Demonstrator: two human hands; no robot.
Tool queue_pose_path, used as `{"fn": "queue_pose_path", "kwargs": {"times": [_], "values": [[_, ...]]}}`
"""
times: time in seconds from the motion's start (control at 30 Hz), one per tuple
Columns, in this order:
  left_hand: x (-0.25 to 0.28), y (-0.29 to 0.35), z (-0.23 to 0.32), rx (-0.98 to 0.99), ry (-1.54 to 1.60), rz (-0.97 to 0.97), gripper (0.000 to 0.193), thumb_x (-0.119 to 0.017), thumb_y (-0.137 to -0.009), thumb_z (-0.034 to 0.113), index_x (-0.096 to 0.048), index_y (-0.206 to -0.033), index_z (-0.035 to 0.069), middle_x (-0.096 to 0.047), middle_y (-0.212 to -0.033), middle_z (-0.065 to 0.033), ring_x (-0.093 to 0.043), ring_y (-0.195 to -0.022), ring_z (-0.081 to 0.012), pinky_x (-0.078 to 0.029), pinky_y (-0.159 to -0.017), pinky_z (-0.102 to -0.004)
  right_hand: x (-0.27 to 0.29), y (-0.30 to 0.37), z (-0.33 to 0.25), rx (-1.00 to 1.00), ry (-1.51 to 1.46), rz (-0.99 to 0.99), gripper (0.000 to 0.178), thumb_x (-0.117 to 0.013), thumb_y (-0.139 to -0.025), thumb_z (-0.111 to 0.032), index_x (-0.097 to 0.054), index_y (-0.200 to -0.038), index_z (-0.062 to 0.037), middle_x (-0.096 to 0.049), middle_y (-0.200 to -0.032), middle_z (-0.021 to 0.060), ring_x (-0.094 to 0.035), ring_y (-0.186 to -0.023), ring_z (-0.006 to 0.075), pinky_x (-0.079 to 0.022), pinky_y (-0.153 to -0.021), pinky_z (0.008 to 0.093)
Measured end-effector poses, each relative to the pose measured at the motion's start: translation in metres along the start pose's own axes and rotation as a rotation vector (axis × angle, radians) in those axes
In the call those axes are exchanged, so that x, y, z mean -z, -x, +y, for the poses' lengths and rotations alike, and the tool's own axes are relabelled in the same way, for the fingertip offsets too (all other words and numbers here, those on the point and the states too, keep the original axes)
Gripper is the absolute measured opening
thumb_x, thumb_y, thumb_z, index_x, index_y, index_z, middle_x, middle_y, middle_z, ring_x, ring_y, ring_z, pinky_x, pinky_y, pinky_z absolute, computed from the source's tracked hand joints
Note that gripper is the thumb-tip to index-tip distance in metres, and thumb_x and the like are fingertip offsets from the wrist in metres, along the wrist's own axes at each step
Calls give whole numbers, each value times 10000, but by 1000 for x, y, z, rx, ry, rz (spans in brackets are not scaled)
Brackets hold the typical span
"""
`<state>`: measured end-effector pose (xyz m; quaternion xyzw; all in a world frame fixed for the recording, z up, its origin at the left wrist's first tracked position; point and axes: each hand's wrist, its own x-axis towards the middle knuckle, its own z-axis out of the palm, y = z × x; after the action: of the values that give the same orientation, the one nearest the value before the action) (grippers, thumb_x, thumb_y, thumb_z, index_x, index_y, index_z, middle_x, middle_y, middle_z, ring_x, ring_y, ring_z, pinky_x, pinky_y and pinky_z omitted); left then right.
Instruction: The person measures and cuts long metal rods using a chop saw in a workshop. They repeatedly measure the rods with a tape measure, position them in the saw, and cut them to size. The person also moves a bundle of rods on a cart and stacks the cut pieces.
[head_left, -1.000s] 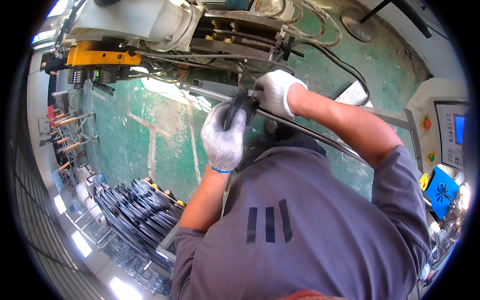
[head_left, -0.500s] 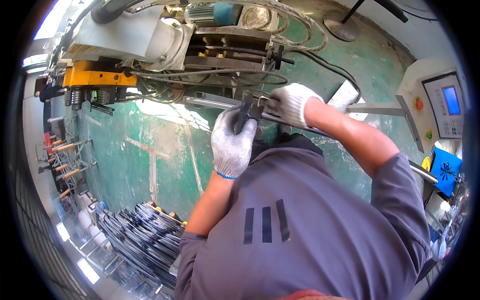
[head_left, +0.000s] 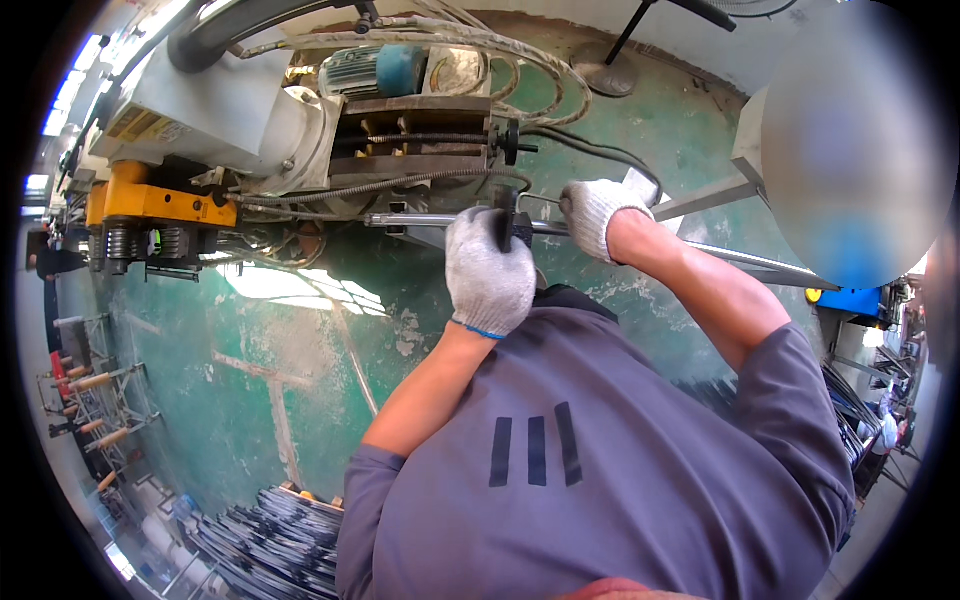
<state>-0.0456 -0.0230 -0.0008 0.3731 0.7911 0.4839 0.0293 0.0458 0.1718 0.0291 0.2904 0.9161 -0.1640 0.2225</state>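
Observation:
A long silvery metal bar [head_left: 730,256] runs across in front of my body, from the machine side toward the right. My left hand [head_left: 488,272], in a whitish knit glove with a blue cuff edge, is closed round a dark block-like fitting [head_left: 521,232] at the bar. A flat black upright piece [head_left: 503,205] stands beside its fingers. To the right, my gloved right hand [head_left: 598,216] is closed on the end of a thin bent metal rod [head_left: 540,199], which reaches left to the dark fitting. The fingertips of both hands are partly hidden.
A large machine with a yellow head [head_left: 170,207], a motor [head_left: 372,73] and hoses stands ahead and left. A black handwheel [head_left: 513,143] juts from it. Bundled dark strips [head_left: 265,550] lie lower left. A blurred grey shape [head_left: 855,150] covers the upper right.
The view has shifted, so the machine sits farther left. My right hand has moved away from the left hand, and more of the thin rod shows between them. A blurred shape now covers the control panel.

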Motion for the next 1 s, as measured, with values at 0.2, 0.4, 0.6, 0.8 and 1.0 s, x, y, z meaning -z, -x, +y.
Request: {"fn": "queue_pose_path", "kwargs": {"times": [0.2,0.4,0.6,0.8,1.0], "values": [[-2,-1,0,-42,-12,22,165,-743,-891,-6,-753,-1050,-48,-735,-1095,-248,-688,-1079,-479,-556,-989,-534,35,25,-42,-31,201,-112,254,-765,-950,-168,-863,-1134,-24,-836,-1090,294,-835,-1069,448,-670,-895,516],[-1,-4,-2,-25,-10,35,180,-794,-909,35,-764,-1072,-33,-733,-1137,-236,-690,-1077,-461,-562,-995,-534,32,15,-22,70,83,28,266,-678,-1055,-248,-827,-1154,-51,-832,-1061,268,-810,-1038,478,-634,-894,561],[34,-4,5,19,47,-193,496,-885,-901,241,-749,-1279,-51,-720,-1335,-242,-681,-1277,-423,-551,-1144,-482,-74,-41,111,175,-441,424,266,-635,-1118,-243,-788,-1211,-46,-787,-920,221,-757,-839,377,-586,-811,476],[96,30,-12,434,228,-240,396,-834,-1043,227,-763,-1349,-13,-783,-1281,-205,-784,-1166,-317,-613,-1030,-396,23,-20,54,88,-743,612,266,-625,-1148,-211,-784,-1226,-12,-636,-824,60,-586,-774,148,-524,-746,333],[162,35,-85,475,72,98,344,-803,-1072,181,-767,-1331,-42,-820,-1203,-187,-805,-1092,-240,-626,-1003,-382,114,3,-78,587,-618,767,181,-719,-1098,-120,-782,-1228,-12,-737,-902,116,-703,-819,208,-584,-806,364]]}}
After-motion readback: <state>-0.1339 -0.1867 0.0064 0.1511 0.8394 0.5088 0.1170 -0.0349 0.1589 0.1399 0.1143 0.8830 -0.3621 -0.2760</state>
